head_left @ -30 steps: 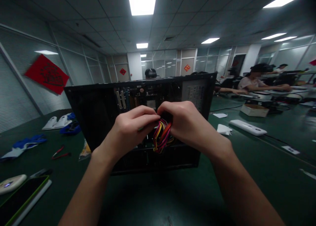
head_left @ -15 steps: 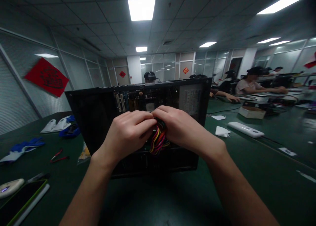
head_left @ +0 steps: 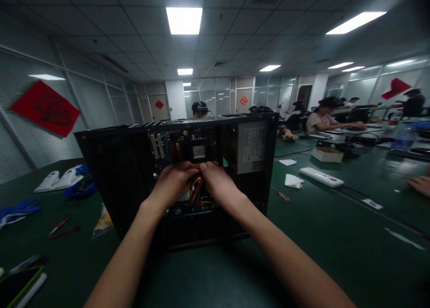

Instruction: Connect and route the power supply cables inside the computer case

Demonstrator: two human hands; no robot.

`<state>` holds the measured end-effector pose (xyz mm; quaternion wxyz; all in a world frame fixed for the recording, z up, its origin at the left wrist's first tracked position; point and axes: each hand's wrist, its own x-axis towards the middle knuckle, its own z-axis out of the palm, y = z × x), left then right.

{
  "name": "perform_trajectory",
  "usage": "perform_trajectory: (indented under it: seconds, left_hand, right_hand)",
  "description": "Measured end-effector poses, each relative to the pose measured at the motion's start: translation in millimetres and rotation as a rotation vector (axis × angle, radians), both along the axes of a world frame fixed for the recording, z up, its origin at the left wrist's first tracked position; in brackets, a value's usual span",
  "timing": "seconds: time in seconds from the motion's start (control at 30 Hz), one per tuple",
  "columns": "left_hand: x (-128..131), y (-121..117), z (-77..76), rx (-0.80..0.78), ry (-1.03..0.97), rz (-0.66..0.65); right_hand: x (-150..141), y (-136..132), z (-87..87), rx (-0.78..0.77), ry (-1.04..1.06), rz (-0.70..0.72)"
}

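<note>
Both hands are together here, the left hand (head_left: 178, 181) and the right hand (head_left: 217, 181) meeting fingertip to fingertip, clamped on the bundle of coloured cables (head_left: 195, 193), yellow and red strands dropping below them. And the bundle sits inside the open computer case (head_left: 110, 178), black, upright, its open side facing the person. Just above the knuckles, there's the circuit board (head_left: 211, 136) with its pale slots (head_left: 157, 145); over to the right, the metal power supply (head_left: 239, 164) wears a big printed label (head_left: 251, 144), lines of text and a red mark, too small to read!

Now to the writing beyond: a red diamond poster (head_left: 47, 108) on the left glass wall, dark characters too blurred to make out, and two smaller red diamonds on the far doors.

Underneath it all, a dark green tabletop (head_left: 208, 276): red-handled pliers (head_left: 63, 229) on the left, a white power strip (head_left: 321, 177) and crumpled white paper (head_left: 293, 181) on the right. Further out, co-workers in dark caps sit at desks under bright ceiling panels (head_left: 184, 21).
</note>
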<state>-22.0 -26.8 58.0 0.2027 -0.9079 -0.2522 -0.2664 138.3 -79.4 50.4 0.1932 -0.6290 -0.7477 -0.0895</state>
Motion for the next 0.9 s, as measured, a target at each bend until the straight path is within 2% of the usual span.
perform_trajectory:
  seconds: [0.13, 0.27, 0.37, 0.47, 0.67, 0.9]
  left_hand:
    - [9, 12, -16.9, -0.167, 0.107, 0.126]
    - [14, 19, -18.6, -0.295, 0.103, 0.334]
    - [12, 23, -18.1, -0.344, 0.068, 0.398]
    - [11, 27, -21.6, -0.398, 0.027, 0.376]
    - [12, 35, -33.7, -0.489, -0.046, 0.187]
    - [10, 40, -43.3, -0.543, -0.203, 0.141]
  right_hand:
    - [10, 24, -20.2, -0.06, 0.016, 0.016]
    - [16, 39, -29.2, -0.112, 0.028, -0.014]
    - [16, 44, -30.6, -0.125, 0.033, -0.043]
    - [16, 45, -32.1, -0.113, 0.031, -0.038]
    - [18, 49, -37.2, -0.126, 0.0, 0.006]
    - [15, 46, -37.6, -0.099, 0.004, 0.011]
